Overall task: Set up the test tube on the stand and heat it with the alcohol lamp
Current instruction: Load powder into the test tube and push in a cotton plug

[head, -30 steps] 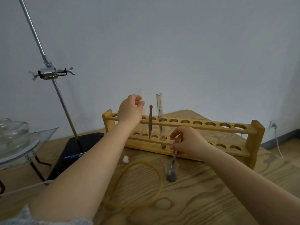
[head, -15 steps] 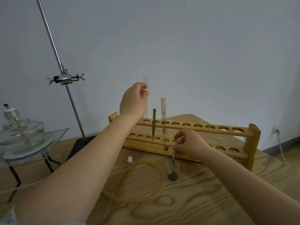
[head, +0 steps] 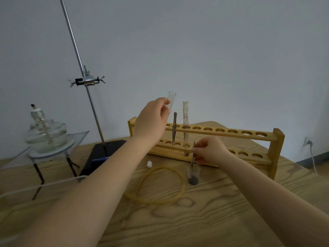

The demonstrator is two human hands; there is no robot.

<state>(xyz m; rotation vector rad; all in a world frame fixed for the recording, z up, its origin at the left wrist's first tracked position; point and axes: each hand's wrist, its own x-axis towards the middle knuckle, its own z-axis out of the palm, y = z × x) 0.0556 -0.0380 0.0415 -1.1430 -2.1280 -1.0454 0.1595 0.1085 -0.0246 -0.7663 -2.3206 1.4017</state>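
My left hand (head: 153,120) grips a clear test tube (head: 171,99) and holds it lifted above the left end of the wooden tube rack (head: 220,134); only the tube's open top shows past my fingers. My right hand (head: 209,150) pinches a thin metal spatula (head: 192,157) whose tip dips into a small glass beaker (head: 193,174) with dark powder at its bottom. A second, stained tube (head: 185,120) and tweezers (head: 174,127) stand in the rack. The retort stand (head: 89,97) with its clamp (head: 86,81) rises at the left. The alcohol lamp (head: 45,132) sits uncapped on a tripod.
A loop of yellow rubber tubing (head: 160,186) and a small cotton ball (head: 149,163) lie on the wooden table in front of the rack. A glass plate (head: 78,139) lies under the lamp. A white cord (head: 41,186) runs across the left. A wall stands close behind.
My left hand has lifted the clear tube up out of the rack. My right hand stays at the beaker with the spatula. The view has shifted left, showing the lamp fully.
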